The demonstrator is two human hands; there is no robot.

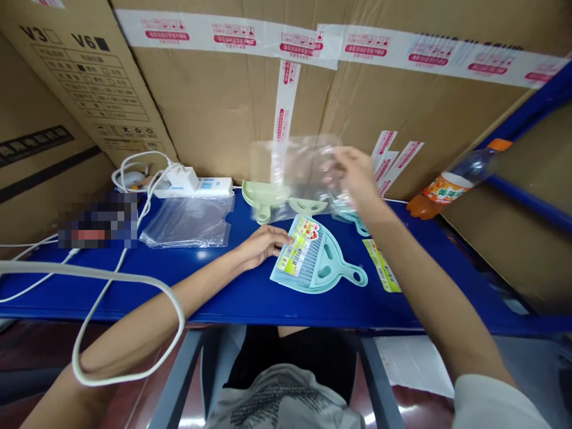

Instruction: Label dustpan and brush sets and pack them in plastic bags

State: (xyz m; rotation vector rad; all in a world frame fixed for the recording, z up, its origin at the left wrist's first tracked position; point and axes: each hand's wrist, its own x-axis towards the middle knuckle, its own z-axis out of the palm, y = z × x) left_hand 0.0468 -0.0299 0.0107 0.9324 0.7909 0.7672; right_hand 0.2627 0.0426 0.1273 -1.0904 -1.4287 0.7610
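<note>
My left hand grips the left edge of a light blue dustpan and brush set, its fingers on a yellow-green label card that lies over the bristles. The set's handle points right. Raised above the table, my right hand is closed on a clear plastic bag, which stretches to the left and is blurred by motion. Behind the bag are a pale green dustpan, a second green piece and another blue piece, partly hidden.
Clear bags lie on the blue table at the left, before a power strip. White cables loop over the left side. A label card and an orange-capped bottle are at the right. Cardboard stands behind.
</note>
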